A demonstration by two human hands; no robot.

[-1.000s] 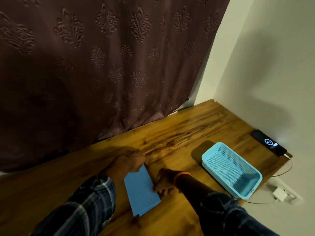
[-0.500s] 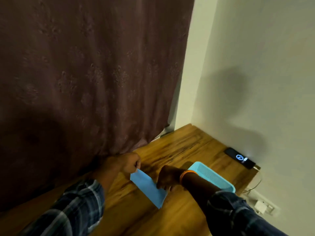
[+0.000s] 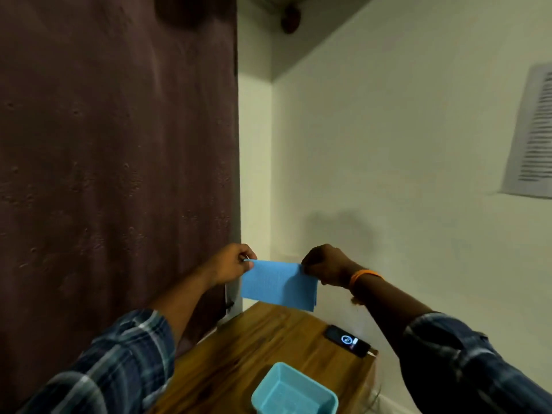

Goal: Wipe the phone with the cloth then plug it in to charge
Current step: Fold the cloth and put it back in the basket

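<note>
While phone (image 3: 347,340) lies at table (image 3: 248,348) rear edge, L hand (image 3: 231,267) & R hand (image 3: 325,265) fingers pinch cloth (image 3: 277,283) top corners, held mid-air above table.

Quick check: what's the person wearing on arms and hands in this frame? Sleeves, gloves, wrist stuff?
Both arms wear a dark blue plaid shirt with paler stripes, sleeves pushed up so the forearms are bare. The left hand and right hand are bare: no gloves, no rings that I can make out. The right wrist carries an orange band. Nothing shows on the left wrist.
</note>
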